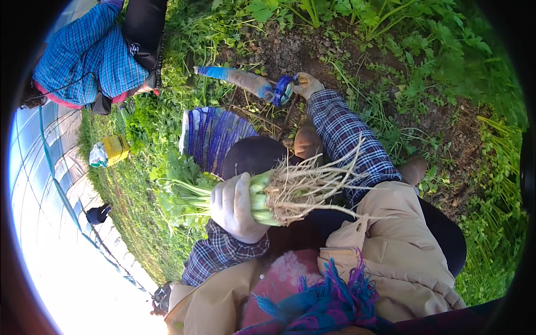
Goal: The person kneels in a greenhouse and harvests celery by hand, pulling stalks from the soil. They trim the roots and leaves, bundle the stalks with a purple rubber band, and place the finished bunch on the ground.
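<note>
My left hand [236,207], in a pale glove, is closed around a bunch of celery [259,199]. Its tangled pale roots [310,190], with soil on them, point right, and the leaves [184,188] spread left. Farther forward, my gloved right hand [309,85] has its fingertips on the edge of a roll of blue tape [284,91]. That roll sits at the end of a tape-wrapped bar [238,79], above a thin rusty metal frame [255,114]. How firmly the right fingers grip is hard to see.
A blue-and-white striped sheet or sack [213,134] lies beside my dark knee [251,155]. One boot toe [307,142] is near the frame. Another person in blue plaid [92,63] bends at upper left. A yellow box [116,150] stands among plants; celery [377,25] grows ahead.
</note>
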